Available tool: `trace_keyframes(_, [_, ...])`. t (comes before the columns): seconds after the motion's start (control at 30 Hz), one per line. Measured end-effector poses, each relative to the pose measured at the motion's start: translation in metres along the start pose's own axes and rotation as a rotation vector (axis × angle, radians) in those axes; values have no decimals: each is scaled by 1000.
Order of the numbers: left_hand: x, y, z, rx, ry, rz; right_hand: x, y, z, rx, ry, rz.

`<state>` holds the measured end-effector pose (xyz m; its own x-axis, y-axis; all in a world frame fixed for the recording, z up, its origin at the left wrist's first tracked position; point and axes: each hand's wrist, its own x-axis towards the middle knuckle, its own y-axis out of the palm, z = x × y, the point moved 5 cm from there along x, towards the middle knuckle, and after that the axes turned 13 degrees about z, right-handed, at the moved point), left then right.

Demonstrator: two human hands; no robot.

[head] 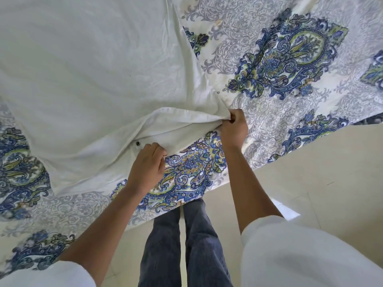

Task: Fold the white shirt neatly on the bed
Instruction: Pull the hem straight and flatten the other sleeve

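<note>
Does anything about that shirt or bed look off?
Nothing looks damaged. The white shirt is bunched and creased along its near edge, where the left hand and right hand pinch it. The bedsheet shows a faint yellowish mark near the top.

White sleeves (306, 257), elbow-length; blue-grey denim trousers (199, 245).
</note>
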<state>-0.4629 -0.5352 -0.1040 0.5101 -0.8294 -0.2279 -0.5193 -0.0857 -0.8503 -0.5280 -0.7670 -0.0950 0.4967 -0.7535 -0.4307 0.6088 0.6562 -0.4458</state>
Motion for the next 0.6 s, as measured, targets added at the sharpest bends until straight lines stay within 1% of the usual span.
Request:
trace_keyframes(0.13, [-3,2,-6,86,49,-5,5,-20,-10,-155,-71,23])
trace_keyframes(0.27, [-1,10,-11,239,1,40,5,-22,-18,-366,-149,42])
trace_keyframes(0.33, [0,10,-13,280,-1,47,6,-21,-15,-467,-228,50])
trace_keyframes(0.43, [-4,13,-12,287,7,74,5,-20,-14,-624,-393,72])
trace_keyframes(0.5, [1,14,-12,269,-28,104,9,-20,-19,-669,-378,84])
trace_keyframes(0.6, [9,13,-18,204,-24,71,8,-20,-21,-695,-363,58])
